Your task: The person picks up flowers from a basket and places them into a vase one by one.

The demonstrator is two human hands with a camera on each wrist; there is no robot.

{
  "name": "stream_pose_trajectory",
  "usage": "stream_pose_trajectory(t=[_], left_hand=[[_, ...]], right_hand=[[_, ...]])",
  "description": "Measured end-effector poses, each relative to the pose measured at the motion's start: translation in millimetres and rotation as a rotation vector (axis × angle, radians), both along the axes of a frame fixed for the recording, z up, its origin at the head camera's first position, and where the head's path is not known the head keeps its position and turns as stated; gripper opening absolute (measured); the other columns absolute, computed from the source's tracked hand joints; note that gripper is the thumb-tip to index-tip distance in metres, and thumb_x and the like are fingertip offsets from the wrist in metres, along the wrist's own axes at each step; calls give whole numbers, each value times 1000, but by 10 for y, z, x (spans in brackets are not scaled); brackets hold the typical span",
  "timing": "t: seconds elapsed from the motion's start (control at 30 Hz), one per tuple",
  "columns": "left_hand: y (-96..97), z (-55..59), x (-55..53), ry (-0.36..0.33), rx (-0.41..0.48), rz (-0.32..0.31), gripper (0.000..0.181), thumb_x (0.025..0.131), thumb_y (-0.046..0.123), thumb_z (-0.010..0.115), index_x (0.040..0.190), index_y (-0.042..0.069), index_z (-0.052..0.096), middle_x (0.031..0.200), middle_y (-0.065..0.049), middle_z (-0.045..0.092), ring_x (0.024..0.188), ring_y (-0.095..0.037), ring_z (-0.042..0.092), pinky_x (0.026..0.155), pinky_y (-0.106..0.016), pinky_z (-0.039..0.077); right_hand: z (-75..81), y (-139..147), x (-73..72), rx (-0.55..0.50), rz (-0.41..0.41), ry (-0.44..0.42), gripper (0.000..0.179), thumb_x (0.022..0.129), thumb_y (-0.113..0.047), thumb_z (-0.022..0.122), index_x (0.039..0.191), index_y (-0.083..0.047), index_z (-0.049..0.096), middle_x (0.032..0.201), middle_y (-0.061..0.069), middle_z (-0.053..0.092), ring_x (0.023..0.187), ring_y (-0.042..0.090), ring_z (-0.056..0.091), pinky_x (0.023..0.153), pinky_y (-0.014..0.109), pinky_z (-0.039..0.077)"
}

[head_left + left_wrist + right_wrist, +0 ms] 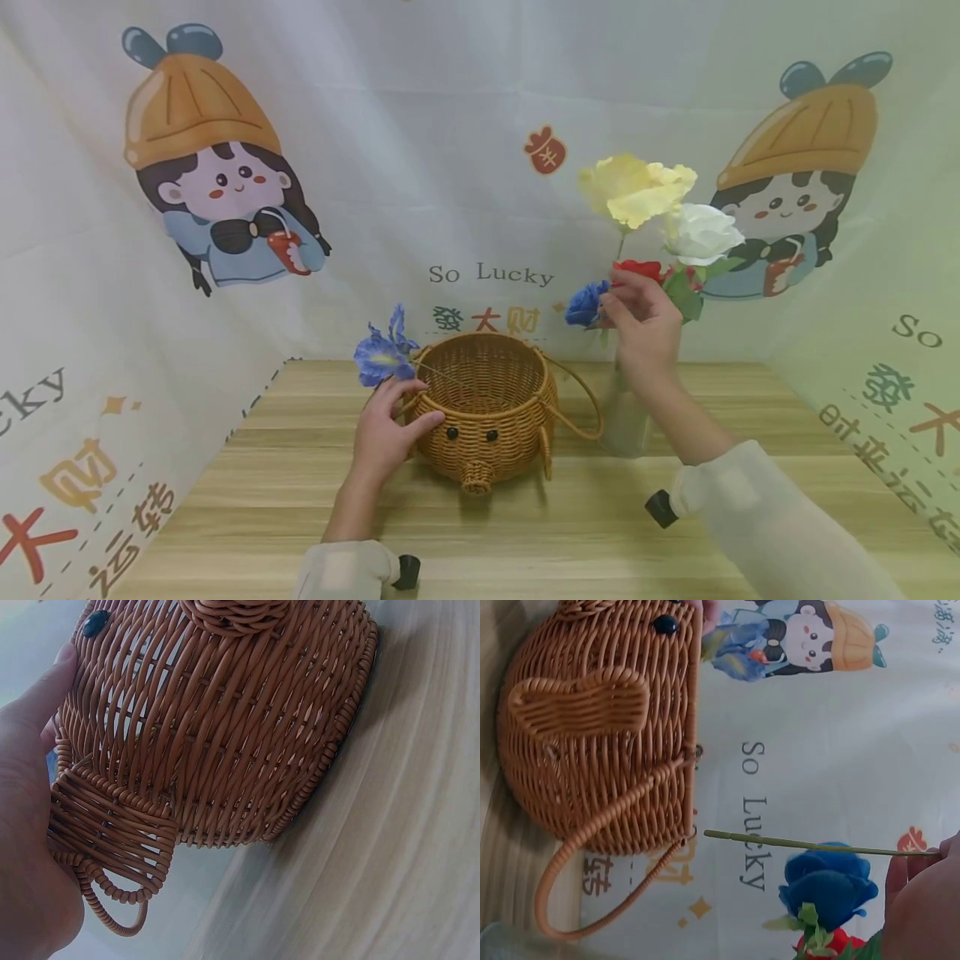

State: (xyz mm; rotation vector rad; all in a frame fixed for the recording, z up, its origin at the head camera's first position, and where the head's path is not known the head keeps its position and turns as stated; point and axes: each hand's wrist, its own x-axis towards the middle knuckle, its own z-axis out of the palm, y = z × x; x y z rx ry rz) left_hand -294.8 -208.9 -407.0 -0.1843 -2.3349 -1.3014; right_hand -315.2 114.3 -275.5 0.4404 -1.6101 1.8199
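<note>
My left hand (386, 429) holds the left side of the brown wicker basket (480, 442), thumb on the wall near its black eye and fingers at the rim. A blue-purple iris (384, 354) leans out over the rim beside those fingers, its stem inside the basket. Up at the right, my right hand (643, 321) pinches a thin green stem (802, 844), its lower end pointing down beside the basket. In the head view this stem lines up with the large yellow flower (633, 187) above the hand. A blue rose (829, 885) and a red rose (637, 269) are close behind the fingers.
A clear vase (624, 421) stands right of the basket, partly behind my right forearm. A white rose (701, 235) with green leaves (684, 296) rises above it. The basket's loop handle (592, 408) hangs toward the vase. A printed cloth (390, 183) backs the wooden table (480, 550).
</note>
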Motion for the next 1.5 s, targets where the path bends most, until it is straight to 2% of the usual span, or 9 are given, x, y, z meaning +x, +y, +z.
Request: stream_pose_trajectory(t=[0.23,0.4,0.83,1.07,1.13,1.27,1.3,1.37,1.5], left_hand=[[-6,8,8,8,-9,2,50,83,29,89,125,10,71,148,-14,59,142,-39,52,116,-55,47],[-9,11,13,4,-5,-6,47,85,29,89,124,11,71,148,-14,58,143,-39,52,116,-55,48],[-7,2,12,-6,4,-12,48,85,27,89,126,9,70,152,-17,55,144,-41,50,114,-54,50],[-8,-6,12,-11,-6,-10,49,85,28,88,127,10,70,153,-17,54,145,-41,49,114,-55,50],[-9,-9,9,-11,-8,-9,49,85,29,88,127,10,70,153,-17,54,144,-41,49,113,-55,50],[-6,-8,7,-6,-7,-9,50,85,29,88,128,9,70,152,-16,55,143,-40,50,113,-55,50],[-3,-6,8,-5,-6,-9,51,85,28,88,128,9,69,152,-16,56,143,-40,51,113,-54,50],[0,-2,11,0,-9,-7,51,85,28,89,128,9,70,151,-15,56,143,-40,51,113,-55,50],[-3,0,17,-3,-11,-3,50,85,29,89,127,11,70,153,-16,54,144,-41,50,114,-56,49]], right_hand=[[-13,172,3,104,-101,15,20,96,9,66,113,0,70,79,-18,66,73,1,66,66,15,58],[-4,284,4,168,-170,57,22,94,12,64,116,13,67,79,-25,63,70,-5,62,64,11,54],[116,473,-9,218,-361,92,16,97,7,63,110,10,70,83,-34,60,81,-11,59,75,7,49],[204,534,-35,159,-419,136,15,98,3,64,110,11,70,86,-33,61,84,-9,60,76,10,51],[238,540,-20,139,-442,138,16,98,3,64,111,11,69,90,-20,68,85,-8,60,77,11,51],[302,554,2,76,-473,146,18,96,3,66,112,11,68,90,-13,70,85,-8,61,75,11,50],[316,558,6,59,-480,151,18,95,3,66,111,11,68,89,-13,70,84,-8,61,74,10,50],[327,578,5,36,-482,168,18,95,3,66,111,12,68,86,-26,63,84,-9,60,73,11,49],[316,604,9,7,-480,136,10,96,3,66,104,8,70,85,-30,60,85,-8,60,75,13,49]])
